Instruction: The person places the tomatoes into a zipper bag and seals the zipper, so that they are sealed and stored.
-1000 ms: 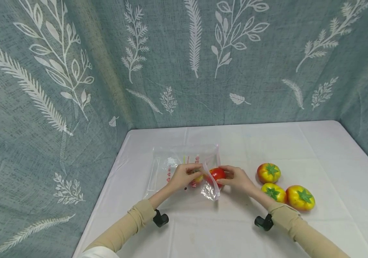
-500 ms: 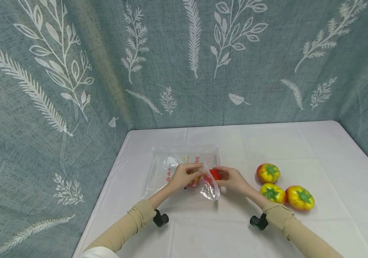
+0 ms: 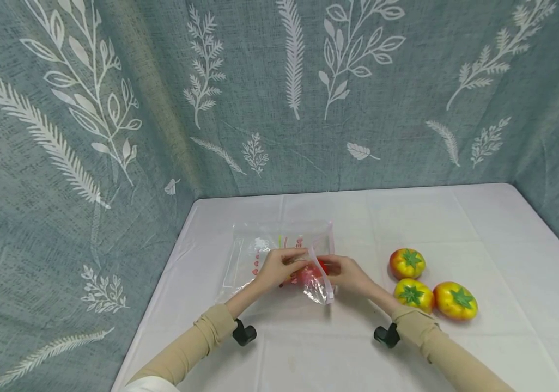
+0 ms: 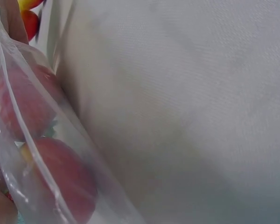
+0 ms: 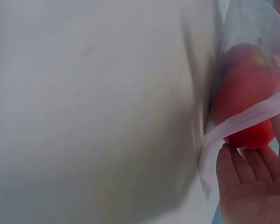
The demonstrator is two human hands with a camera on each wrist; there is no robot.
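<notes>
A clear zip bag [image 3: 247,261] with red print lies on the white table. My left hand [image 3: 278,268] pinches the upper layer of the bag near its mouth, lifting it. With its fingers and thumb about one end, my right hand [image 3: 350,274] holds a red tomato [image 5: 247,100] that is mostly inside the bag, past the pale zip strip [image 5: 249,116]. Another tomato [image 4: 67,179] sits deeper in the bag, seen through the film in the left wrist view. In the head view, the bag and hands partly hide both.
To the right are three loose red-and-yellow tomatoes with green leaf tops: one behind [image 3: 407,263], one in front [image 3: 414,294], and one at the far right [image 3: 456,300]. A blue-grey leaf-patterned curtain [image 3: 260,98] hangs behind and beside the table [image 3: 328,348].
My right hand has moved left, carrying the red tomato from the bag's mouth further inside. My left hand has stayed in place on the bag. The loose tomatoes have not moved.
</notes>
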